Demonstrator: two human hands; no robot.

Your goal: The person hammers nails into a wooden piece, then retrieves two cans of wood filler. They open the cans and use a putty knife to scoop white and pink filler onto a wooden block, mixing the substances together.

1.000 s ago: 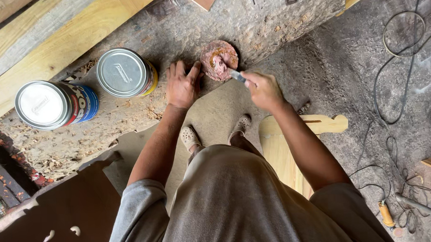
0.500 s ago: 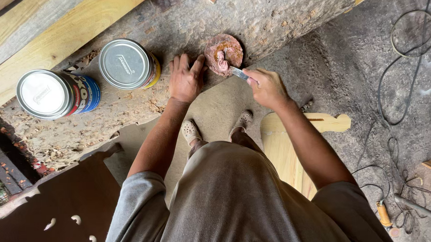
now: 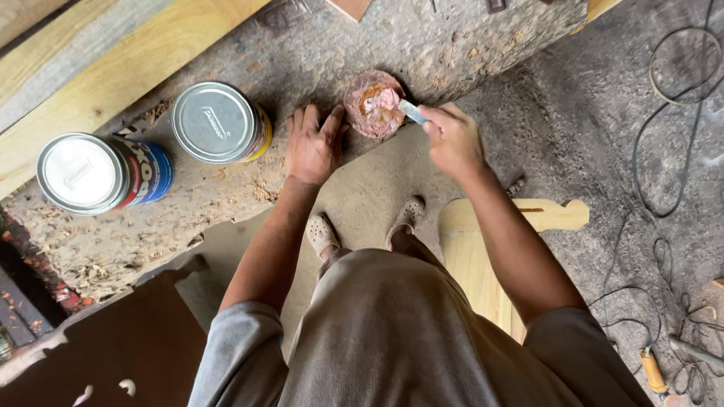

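Note:
My left hand (image 3: 314,142) lies flat, fingers spread, on the dusty workbench (image 3: 420,38), its thumb against a round lid (image 3: 371,105) smeared with reddish-brown putty. My right hand (image 3: 452,139) grips a small putty knife (image 3: 412,112) whose blade lifts a pinkish lump of putty at the lid's upper right. Two closed tin cans stand to the left: one with a yellow side (image 3: 216,123) close to my left hand, one with a blue and red side (image 3: 100,173) further left.
A pale timber beam (image 3: 88,81) runs behind the cans. A dark brown cut-out board (image 3: 100,353) leans at lower left, a pale carved board (image 3: 494,238) lies on the floor by my feet. Black cables (image 3: 668,133) coil on the concrete floor at right.
The putty knife has moved from the lid's lower middle to its upper right, carrying a lump of putty. My left hand has stayed flat beside the lid.

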